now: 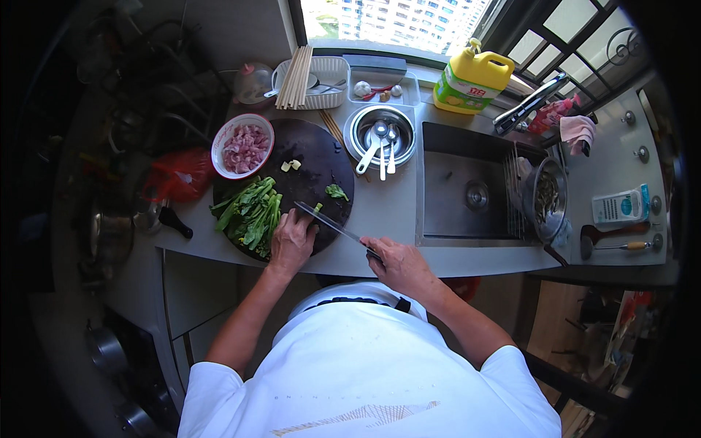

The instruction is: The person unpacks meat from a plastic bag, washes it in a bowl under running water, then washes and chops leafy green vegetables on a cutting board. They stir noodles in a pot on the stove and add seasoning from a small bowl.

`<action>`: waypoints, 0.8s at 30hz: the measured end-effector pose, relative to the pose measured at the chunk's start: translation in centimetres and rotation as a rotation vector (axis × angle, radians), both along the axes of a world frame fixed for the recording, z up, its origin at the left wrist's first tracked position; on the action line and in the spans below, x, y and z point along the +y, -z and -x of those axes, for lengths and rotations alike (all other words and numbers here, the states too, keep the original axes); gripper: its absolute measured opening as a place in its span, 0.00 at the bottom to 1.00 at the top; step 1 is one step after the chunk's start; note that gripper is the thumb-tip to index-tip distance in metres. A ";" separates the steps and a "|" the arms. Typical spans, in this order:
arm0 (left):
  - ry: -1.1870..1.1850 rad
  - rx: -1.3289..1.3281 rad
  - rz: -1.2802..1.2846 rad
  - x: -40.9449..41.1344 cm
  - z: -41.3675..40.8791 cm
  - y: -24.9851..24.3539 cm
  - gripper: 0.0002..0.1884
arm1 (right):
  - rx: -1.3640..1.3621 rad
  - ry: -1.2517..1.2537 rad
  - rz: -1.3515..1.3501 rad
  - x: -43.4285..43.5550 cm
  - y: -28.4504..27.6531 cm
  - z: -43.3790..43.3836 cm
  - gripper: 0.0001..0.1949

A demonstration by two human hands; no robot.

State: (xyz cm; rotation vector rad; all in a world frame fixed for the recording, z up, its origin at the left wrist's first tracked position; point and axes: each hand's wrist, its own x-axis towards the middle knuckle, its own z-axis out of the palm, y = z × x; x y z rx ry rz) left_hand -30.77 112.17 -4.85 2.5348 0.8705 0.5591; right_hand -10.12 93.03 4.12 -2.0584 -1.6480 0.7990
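Observation:
My right hand grips a kitchen knife by its handle. The blade slants up and left across the front of a round dark cutting board. My left hand rests on the board with fingers curled close to the blade; whatever lies beneath them is hidden. Leafy greens with stalks are heaped just left of that hand. A short green stalk piece shows just beyond the blade. Farther back lie a loose leafy piece and some pale chunks.
A bowl of cut raw meat overlaps the board's back left. Steel bowls with spoons stand right of it, before the sink. Behind are chopsticks, a tray with garlic and chillies and a yellow jug.

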 end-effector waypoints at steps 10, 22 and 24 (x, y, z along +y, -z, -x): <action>-0.023 -0.065 -0.018 -0.2 0.0 2.5 0.08 | 0.038 -0.015 0.214 4.0 1.4 0.9 0.06; -0.191 -0.072 -0.125 2.0 1.9 1.2 0.10 | 0.231 0.175 0.209 3.9 0.8 -1.8 0.11; -0.117 -0.077 -0.100 1.6 0.3 1.7 0.09 | 0.227 0.191 0.205 3.9 0.0 -1.7 0.12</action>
